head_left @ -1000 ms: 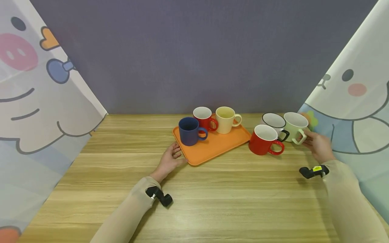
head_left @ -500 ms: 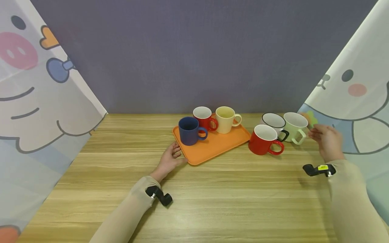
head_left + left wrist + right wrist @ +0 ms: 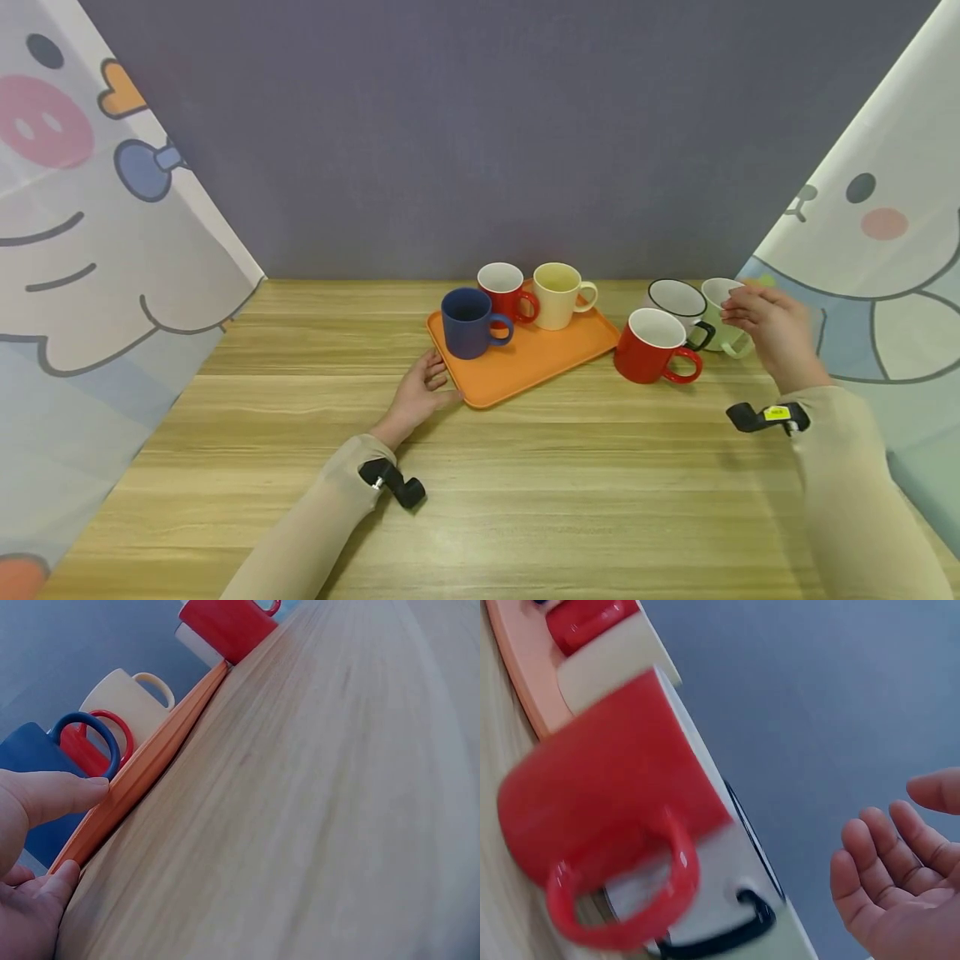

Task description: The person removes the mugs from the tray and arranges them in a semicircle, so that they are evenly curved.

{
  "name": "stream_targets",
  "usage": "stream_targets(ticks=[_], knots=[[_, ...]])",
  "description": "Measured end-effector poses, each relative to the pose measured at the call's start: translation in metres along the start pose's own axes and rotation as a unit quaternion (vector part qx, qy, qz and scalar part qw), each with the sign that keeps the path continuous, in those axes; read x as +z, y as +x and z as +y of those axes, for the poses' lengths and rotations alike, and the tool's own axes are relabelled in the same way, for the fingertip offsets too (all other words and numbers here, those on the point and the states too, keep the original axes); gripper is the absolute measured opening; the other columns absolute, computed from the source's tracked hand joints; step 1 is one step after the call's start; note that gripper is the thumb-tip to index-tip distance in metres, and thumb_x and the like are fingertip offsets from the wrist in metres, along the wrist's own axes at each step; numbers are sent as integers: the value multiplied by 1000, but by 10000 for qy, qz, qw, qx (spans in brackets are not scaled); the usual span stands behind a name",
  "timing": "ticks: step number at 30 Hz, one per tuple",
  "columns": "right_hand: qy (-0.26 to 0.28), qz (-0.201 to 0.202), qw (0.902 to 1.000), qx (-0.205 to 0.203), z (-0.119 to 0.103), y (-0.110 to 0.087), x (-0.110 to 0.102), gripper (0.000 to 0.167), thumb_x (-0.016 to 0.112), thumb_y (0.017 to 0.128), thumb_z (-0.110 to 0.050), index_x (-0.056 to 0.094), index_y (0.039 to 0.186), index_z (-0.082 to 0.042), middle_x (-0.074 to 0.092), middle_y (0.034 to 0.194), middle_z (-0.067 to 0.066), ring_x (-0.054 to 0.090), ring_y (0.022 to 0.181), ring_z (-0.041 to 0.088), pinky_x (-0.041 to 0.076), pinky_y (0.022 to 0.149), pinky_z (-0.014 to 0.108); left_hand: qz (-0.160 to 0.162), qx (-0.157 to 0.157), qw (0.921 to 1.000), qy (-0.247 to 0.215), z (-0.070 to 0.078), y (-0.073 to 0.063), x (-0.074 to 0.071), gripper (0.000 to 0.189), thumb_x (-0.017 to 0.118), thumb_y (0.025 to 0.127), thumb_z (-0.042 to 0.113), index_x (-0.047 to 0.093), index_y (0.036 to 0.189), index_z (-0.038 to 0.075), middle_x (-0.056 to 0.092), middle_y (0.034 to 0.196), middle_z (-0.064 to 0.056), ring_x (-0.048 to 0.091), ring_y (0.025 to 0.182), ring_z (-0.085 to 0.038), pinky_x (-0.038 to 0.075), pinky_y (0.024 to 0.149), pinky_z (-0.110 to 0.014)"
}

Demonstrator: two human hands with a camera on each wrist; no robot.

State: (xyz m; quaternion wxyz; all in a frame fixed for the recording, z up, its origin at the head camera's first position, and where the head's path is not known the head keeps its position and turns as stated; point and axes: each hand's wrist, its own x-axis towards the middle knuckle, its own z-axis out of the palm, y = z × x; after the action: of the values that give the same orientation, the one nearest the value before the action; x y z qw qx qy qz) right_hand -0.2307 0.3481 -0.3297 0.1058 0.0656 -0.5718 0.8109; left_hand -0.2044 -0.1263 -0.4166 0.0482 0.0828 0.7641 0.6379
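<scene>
My left hand (image 3: 420, 393) holds the near left corner of an orange tray (image 3: 525, 367), thumb against one rim and fingers at the other. On the tray stand a dark blue mug (image 3: 467, 327), a small red mug (image 3: 501, 287) and a pale yellow mug (image 3: 555, 300). My right hand (image 3: 776, 329) is raised with fingers slightly bent and nothing in them. In the head view it overlaps a light green mug (image 3: 712, 292), partly hiding it. In the right wrist view, a large red mug (image 3: 615, 780) is beside the hand's fingers (image 3: 885, 847).
Right of the tray, the large red mug stands in front of a white mug (image 3: 678, 298) with a black rim and handle. These sit close to the green mug. A grey wall (image 3: 480, 142) rises behind the wooden table (image 3: 525, 500), and printed cloth (image 3: 885, 250) hangs on both sides.
My right hand let go of the green mug's handle, drew off to the right, then came back left and up over that mug. My left hand and the tray have stayed put.
</scene>
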Motion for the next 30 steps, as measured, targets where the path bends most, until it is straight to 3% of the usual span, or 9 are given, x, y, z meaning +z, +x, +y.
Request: stream_targets(ticks=[8,16,18,23,30], knots=[[-1046,-702,9919,-147,10,2,33,23,54,98,5,71,89,-9,71,81,1,68,73,11,57,68,17,124,70,9998,-118,-29,13,0,90,74,79,-11,19,150,-16,35,148,-34,41,134,-46,40,111,-50],[-1667,-1108,9797,-41,20,2,64,17,54,99,0,68,95,-9,70,86,-1,66,78,11,56,73,17,53,-111,9999,-72,-32,16,-2,91,72,79,-13,14,149,-19,29,150,-37,37,134,-50,37,112,-55],[-1964,-1227,9728,-22,24,2,71,15,53,101,-2,66,98,-9,69,88,-4,66,80,10,56,74,17,51,-151,9998,-102,-31,15,-2,92,72,79,-12,13,150,-18,29,150,-36,36,134,-49,36,112,-55],[-2676,-1383,9535,59,36,1,90,14,51,102,-6,59,108,3,67,91,-7,65,84,9,56,77,18,137,-121,9997,-139,-31,14,-2,94,74,79,-9,15,152,-14,32,151,-32,38,135,-45,37,113,-50],[-2761,-1530,9480,415,54,-2,115,27,54,100,-4,53,115,18,68,94,4,66,84,11,57,81,21,104,-3,9999,-34,-32,13,-2,95,75,79,-8,16,152,-13,32,151,-32,38,135,-45,38,112,-51]])
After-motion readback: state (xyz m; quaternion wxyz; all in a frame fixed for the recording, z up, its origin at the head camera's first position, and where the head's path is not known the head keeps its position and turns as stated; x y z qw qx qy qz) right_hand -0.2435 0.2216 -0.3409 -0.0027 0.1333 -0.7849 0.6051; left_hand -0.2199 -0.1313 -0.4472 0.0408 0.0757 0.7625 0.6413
